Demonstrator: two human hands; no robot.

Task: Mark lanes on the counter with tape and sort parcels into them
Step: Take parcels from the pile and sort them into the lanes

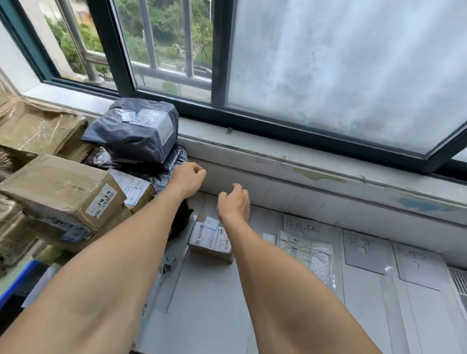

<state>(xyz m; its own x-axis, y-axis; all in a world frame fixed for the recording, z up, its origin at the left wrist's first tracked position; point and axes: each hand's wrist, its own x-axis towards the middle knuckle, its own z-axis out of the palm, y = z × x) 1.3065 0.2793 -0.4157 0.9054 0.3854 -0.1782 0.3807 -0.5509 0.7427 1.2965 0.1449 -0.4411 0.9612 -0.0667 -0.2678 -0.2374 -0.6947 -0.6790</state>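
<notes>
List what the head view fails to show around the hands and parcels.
- Whether the left hand or right hand pinches anything: fingers curl away from the camera.
- Small box: label print too small; right forearm overlaps its edge.
- Brown box stack: cut off by the left edge.

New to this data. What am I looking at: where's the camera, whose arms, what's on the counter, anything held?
No machine: one wide-angle camera on a person's head, looking down at their bare arms. The left hand and right hand reach toward the wall under the window, fingers curled; whether they pinch anything I cannot tell. On the white counter thin lines mark lanes, with handwritten paper labels. A small brown cardboard box with a white label lies on it by the right wrist. To the left, brown cardboard boxes and a grey plastic mailer bag are piled.
</notes>
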